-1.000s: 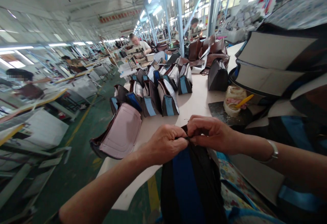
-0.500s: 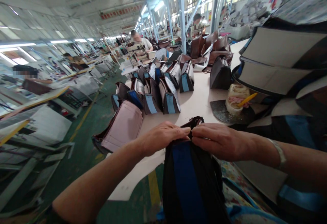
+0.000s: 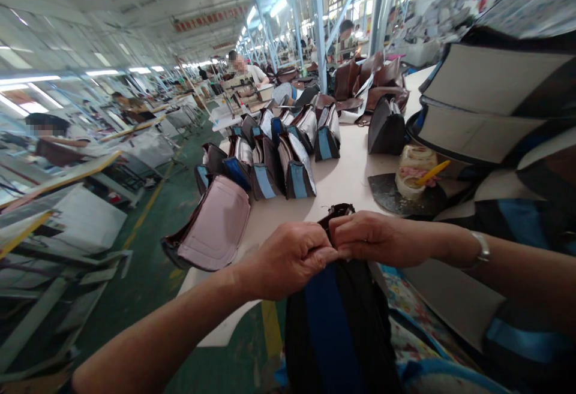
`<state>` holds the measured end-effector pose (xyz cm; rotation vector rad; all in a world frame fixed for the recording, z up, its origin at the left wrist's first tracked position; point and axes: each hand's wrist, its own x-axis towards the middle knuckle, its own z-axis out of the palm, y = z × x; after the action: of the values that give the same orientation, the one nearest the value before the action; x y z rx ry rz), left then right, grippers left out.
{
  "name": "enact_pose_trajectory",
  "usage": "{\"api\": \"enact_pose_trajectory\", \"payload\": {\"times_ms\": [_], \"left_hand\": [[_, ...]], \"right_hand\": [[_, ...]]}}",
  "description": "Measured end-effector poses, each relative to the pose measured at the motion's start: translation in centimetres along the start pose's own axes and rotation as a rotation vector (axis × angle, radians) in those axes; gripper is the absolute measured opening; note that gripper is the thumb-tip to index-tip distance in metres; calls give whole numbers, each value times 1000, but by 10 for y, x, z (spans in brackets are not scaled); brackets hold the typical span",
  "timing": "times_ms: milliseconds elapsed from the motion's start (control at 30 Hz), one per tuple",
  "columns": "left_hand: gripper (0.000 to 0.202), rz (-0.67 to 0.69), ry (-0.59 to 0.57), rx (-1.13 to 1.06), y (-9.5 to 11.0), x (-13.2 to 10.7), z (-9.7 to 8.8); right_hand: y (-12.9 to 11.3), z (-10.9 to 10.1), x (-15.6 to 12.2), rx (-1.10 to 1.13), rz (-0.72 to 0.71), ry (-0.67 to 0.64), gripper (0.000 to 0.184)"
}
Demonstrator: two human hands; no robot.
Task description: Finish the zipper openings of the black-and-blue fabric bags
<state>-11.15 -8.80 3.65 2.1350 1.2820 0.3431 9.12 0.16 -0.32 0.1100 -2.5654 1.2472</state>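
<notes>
A black bag with a blue stripe point(image 3: 335, 328) hangs in front of me at the near table edge. My left hand point(image 3: 290, 259) is closed, pinching the bag's top edge from the left. My right hand point(image 3: 375, 238) is closed on the same top edge from the right, thumb and fingers pressed together. The two hands touch at the bag's upper rim, where a small dark flap point(image 3: 336, 211) sticks up behind them. A bracelet point(image 3: 482, 249) sits on my right wrist.
Several black-and-blue bags point(image 3: 288, 166) stand in rows on the pale table point(image 3: 346, 184). A pink-sided bag point(image 3: 216, 223) lies at the left edge. A tape roll with a yellow tool point(image 3: 416, 172) rests on a dark mat. Stacked bag panels point(image 3: 490, 106) rise at right. Other people work at far benches.
Both hands stay at the bag's top edge. Half a second ago the fingers lay flatter; they have now drawn together and pinch the rim more tightly, slightly lower.
</notes>
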Motion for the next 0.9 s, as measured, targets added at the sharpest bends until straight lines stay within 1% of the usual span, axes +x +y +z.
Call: {"api": "enact_pose_trajectory", "payload": {"times_ms": [100, 167, 267, 333, 400, 433, 500, 567, 600, 667, 733, 800, 900], "left_hand": [[37, -82, -84, -160, -8, -3, -13], [40, -106, -113, -202, -14, -6, -21], [35, -78, -169, -131, -17, -7, -26], [32, -33, -180, -88, -14, -7, -26], [31, 17, -148, -61, -10, -7, -25], [30, 39, -129, -43, -8, -7, -24], [31, 69, -100, -11, -6, -8, -23], [31, 82, -83, 5, -5, -10, -21], [31, 89, -71, 10, -6, -11, -20], [32, 112, -31, 11, -8, -12, -18], [34, 155, 22, -16, -14, -11, -18], [41, 205, 70, -70, -24, -10, -22], [49, 234, 108, -118, -43, -10, -35]], "right_hand": [[3, 3, 0, 40, -5, 39, 30], [4, 5, -4, 75, 29, 65, 31], [4, 4, -8, 185, 108, 58, 33], [2, 3, -7, 283, 196, 40, 35], [2, 3, -3, 348, 281, 17, 39], [2, 5, 0, 339, 299, 12, 40], [2, 10, 7, 242, 272, 23, 41], [1, 17, 12, 109, 223, 64, 40], [1, 20, 13, 67, 221, 92, 40], [2, 21, 11, 68, 266, 134, 40], [7, 16, 4, 131, 310, 150, 39], [18, 7, -5, 140, 320, 125, 40], [42, 2, -18, 5, 357, 33, 40]]}}
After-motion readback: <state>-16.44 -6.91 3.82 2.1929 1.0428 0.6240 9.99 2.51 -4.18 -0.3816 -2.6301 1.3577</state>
